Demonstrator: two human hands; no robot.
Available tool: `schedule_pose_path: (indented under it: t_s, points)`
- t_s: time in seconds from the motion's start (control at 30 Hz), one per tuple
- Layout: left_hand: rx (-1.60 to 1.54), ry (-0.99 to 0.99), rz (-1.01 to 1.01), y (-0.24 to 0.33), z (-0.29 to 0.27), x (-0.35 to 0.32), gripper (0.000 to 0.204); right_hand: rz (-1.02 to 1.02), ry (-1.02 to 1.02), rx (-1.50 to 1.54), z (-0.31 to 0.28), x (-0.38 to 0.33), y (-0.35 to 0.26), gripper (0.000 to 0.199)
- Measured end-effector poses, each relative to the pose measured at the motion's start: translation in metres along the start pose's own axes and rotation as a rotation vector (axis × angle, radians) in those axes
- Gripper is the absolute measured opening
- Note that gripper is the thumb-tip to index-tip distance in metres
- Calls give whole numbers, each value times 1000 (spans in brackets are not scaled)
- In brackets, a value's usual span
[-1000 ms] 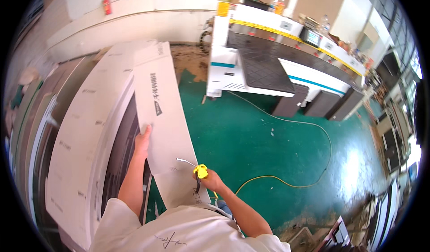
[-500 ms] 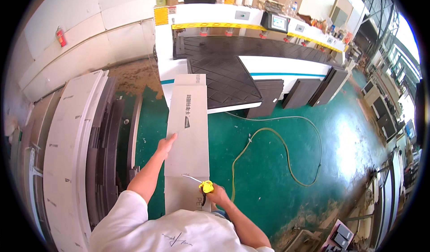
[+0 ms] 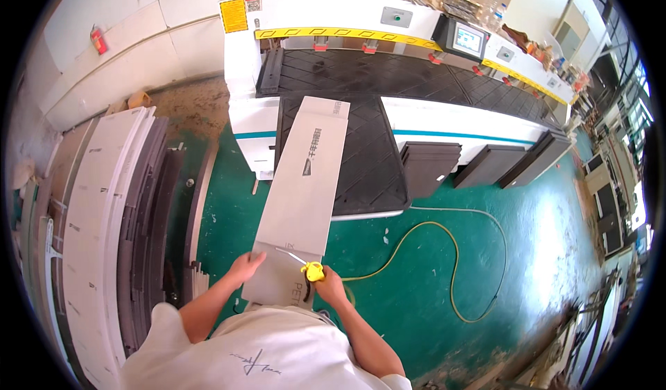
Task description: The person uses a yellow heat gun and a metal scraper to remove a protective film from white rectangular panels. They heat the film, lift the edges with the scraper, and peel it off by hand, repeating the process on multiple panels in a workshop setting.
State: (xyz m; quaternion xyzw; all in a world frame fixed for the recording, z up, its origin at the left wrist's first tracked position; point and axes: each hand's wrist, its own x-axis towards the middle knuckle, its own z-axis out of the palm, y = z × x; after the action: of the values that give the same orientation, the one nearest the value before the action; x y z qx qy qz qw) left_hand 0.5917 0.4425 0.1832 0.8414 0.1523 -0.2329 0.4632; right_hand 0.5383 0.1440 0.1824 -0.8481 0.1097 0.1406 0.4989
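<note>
A long pale board (image 3: 305,182) with dark print lies in front of me, its far end over the black machine bed. At its near end a greyer board (image 3: 274,286) shows, seemingly beneath it. My left hand (image 3: 244,268) grips the left edge near where the two boards overlap, thumb on top and the other fingers hidden. In my right hand (image 3: 331,287) is a yellow air blow gun (image 3: 314,271). Its thin metal nozzle points left across the boards, just over the seam; whether it touches them I cannot tell.
A white machine (image 3: 319,12) with a black ribbed bed (image 3: 368,161) and a small screen (image 3: 467,40) stands ahead. Dark panels (image 3: 430,168) lean against it. Stacked boards (image 3: 97,230) stand at left. A yellow hose (image 3: 454,251) loops over the green floor at right.
My left hand has slid back along the left edge toward the near end. The boards now slant to the right at the far end, and the machine looks closer. The blow gun stays in my right hand.
</note>
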Motion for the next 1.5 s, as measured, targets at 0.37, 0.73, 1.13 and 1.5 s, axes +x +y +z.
schedule_pose_path:
  t_s: [0.37, 0.73, 1.13, 1.5]
  points:
    - [56, 269, 30, 20, -117, 185, 66, 87, -492, -630, -228, 166, 0, 31]
    - [439, 738, -15, 273, -46, 383, 65, 231, -313, -342, -463, 310, 43, 30]
    - [555, 1018, 39, 353, 98, 409, 71, 153, -632, -379, -515, 420, 49, 28]
    - [386, 773, 126, 364, 239, 248, 57, 464, -788, 711, -595, 368, -3, 60]
